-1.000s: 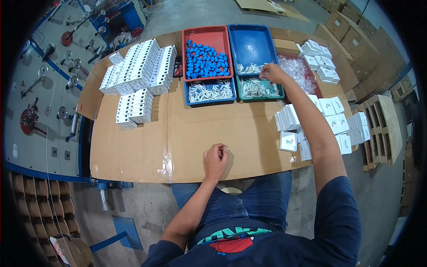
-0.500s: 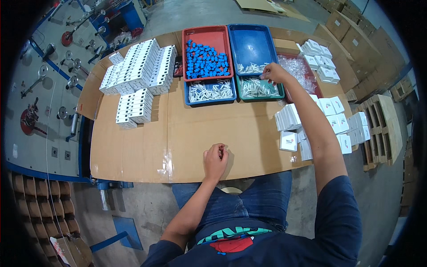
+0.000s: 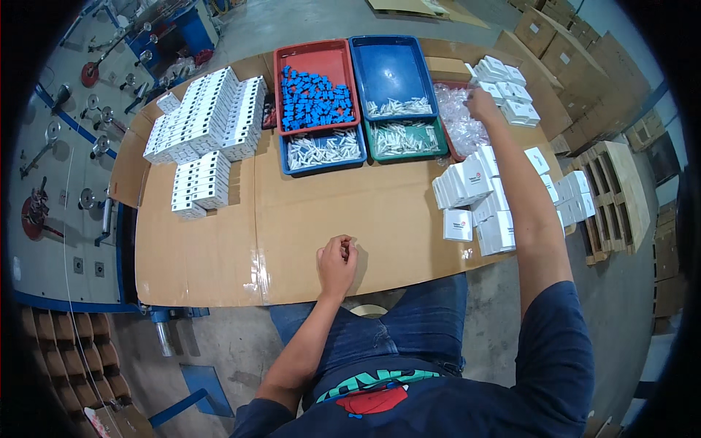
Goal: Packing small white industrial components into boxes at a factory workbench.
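Observation:
My left hand [image 3: 337,266] rests over the cardboard tabletop [image 3: 292,219] near its front edge, fingers curled in; whatever they hold, if anything, is hidden. My right hand [image 3: 482,106] is stretched out to the far right, over the edge of a red tray of clear plastic pieces [image 3: 458,120] and beside stacked small white boxes [image 3: 504,87]. Its fingertips are hard to make out. Left of it, a green tray [image 3: 409,155] and a blue tray [image 3: 385,62] hold small white plug-like pieces. More of these fill another blue tray [image 3: 323,169], below a red tray of blue parts [image 3: 315,47].
Long stacks of white cartons [image 3: 197,117] stand on the left of the table. More white boxes [image 3: 475,186] are grouped under my right forearm. Wooden pallets [image 3: 617,197] and large cardboard boxes [image 3: 562,51] lie beyond the right side. A grey machine panel [image 3: 66,241] flanks the left.
My right hand has moved right, from the green tray of white pieces to the clear plastic pieces. My left hand stays curled at the table's front. The whole view has shifted slightly.

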`<state>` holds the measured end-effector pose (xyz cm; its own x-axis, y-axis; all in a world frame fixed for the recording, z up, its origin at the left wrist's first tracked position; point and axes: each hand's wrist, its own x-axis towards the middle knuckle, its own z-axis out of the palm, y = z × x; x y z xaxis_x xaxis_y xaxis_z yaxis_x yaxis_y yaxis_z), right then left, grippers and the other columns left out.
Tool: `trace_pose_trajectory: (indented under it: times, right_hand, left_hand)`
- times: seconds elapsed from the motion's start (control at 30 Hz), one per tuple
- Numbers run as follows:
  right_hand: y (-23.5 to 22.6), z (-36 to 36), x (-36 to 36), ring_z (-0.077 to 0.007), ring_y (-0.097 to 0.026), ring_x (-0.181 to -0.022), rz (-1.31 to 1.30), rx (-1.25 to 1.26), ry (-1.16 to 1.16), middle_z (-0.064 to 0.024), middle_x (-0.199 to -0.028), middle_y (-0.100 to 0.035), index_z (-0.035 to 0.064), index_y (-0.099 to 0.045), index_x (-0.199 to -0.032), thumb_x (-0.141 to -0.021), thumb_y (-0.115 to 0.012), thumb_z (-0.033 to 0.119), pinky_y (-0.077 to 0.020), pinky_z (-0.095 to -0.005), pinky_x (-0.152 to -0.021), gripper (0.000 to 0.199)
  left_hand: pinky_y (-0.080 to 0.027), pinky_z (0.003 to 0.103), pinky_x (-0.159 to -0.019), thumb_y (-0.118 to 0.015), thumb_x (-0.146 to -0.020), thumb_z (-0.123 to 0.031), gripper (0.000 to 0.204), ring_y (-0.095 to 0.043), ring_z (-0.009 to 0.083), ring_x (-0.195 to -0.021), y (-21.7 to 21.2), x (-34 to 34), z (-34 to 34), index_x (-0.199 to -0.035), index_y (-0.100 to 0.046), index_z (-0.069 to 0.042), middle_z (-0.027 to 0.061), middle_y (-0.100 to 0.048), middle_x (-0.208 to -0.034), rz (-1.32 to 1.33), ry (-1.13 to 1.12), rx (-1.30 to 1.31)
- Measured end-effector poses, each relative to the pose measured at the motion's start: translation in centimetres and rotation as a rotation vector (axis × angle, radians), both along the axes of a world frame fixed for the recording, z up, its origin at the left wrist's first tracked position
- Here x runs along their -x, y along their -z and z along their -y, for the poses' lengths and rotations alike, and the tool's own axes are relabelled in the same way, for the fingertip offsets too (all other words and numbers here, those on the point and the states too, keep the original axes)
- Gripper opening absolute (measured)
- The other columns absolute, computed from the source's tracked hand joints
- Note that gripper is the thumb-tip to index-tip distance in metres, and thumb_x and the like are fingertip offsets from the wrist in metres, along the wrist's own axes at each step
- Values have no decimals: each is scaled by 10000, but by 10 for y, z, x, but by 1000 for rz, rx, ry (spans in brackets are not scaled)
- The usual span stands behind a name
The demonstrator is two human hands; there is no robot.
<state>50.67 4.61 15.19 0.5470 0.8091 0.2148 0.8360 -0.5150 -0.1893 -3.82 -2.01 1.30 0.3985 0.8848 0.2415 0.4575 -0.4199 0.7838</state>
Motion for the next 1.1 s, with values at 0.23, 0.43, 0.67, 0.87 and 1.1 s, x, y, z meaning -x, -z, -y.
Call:
trace_pose_trajectory:
  times: [0.23, 0.43, 0.67, 0.87, 1.1]
  right_hand:
    - [-1, 8, 34, -421, -685, -1002, 85, 184, -8, -241, -1040, -723, 5, -745, -1013, -874, -697, 263, -538, -477, -889, 297]
    - [25, -19, 123, -320, -717, -888, -213, 868, -420, -160, -988, -758, 47, -770, -1014, -872, -637, 237, -558, -436, -804, 272]
    - [69, -24, 129, -264, -721, -831, -9, 1217, -336, -104, -986, -764, 57, -782, -994, -888, -602, 278, -561, -450, -784, 304]
    - [43, -27, 151, -257, -719, -827, -83, 1119, -281, -129, -978, -765, 48, -778, -997, -864, -656, 275, -565, -442, -787, 290]
    - [-32, -9, 96, -334, -716, -755, -116, 448, -357, -169, -855, -746, -7, -744, -856, -782, -758, 223, -561, -425, -707, 242]
  left_hand:
    - [-435, 347, -811, -675, -882, -113, 151, -608, 171, -691, 0, 5, -1, -1031, -670, -83, 30, -680, -861, 1, -9, 1]
    - [-435, 346, -826, -676, -883, -114, 163, -605, 171, -693, 0, 6, -2, -1042, -671, -85, 26, -680, -868, -22, -15, 3]
    - [-436, 345, -839, -676, -885, -124, 166, -609, 175, -711, 0, 2, 0, -1045, -674, -81, 29, -680, -867, -11, -3, 15]
    - [-434, 342, -828, -673, -889, -117, 156, -606, 170, -698, 2, 6, -2, -1041, -674, -83, 30, -680, -866, -8, -17, 4]
    - [-431, 341, -822, -672, -889, -114, 147, -612, 170, -691, 0, 6, -2, -1033, -673, -85, 29, -681, -853, 0, -18, -3]
